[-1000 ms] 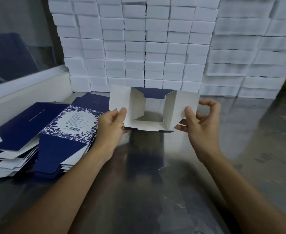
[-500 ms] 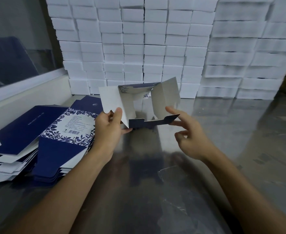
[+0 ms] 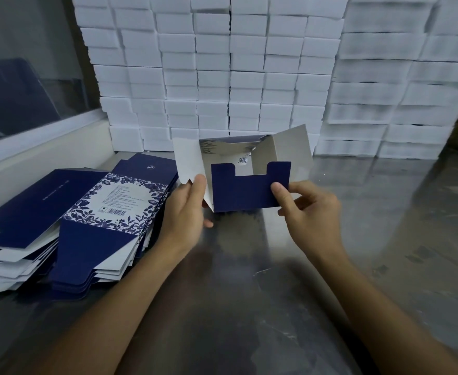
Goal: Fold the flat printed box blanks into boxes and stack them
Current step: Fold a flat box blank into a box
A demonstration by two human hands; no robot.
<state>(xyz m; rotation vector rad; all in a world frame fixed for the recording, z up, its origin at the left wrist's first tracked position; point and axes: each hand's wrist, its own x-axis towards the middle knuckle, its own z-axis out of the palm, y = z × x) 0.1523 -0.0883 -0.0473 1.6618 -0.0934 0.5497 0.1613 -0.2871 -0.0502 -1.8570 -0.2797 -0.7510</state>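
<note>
The left hand (image 3: 188, 209) pinches the white left side flap of the half-opened box (image 3: 242, 173), thumb on the near face and fingers behind it, while the right hand (image 3: 307, 209) pinches the right edge of the navy notched bottom flap (image 3: 245, 189), thumb in front and curled fingers behind. The box hangs between the two hands just above the steel table (image 3: 276, 307), its open end toward the camera and another plain flap standing up at the right. It looks like thin printed card: very light, stiff across its panels, and willing to bend only along the scored creases, so it will probably dent or crease if squeezed mid-panel. The safest holds are likely at flap edges and close to the fold lines, as both hands have it. The coated navy face may be a little slick, though the wide-angle view does not settle that. To the left lies the fanned pile of flat blanks (image 3: 68, 226), navy with a floral label panel. Behind the box, at the far edge of the table, rises a wall of stacked white boxes (image 3: 222, 69).
</note>
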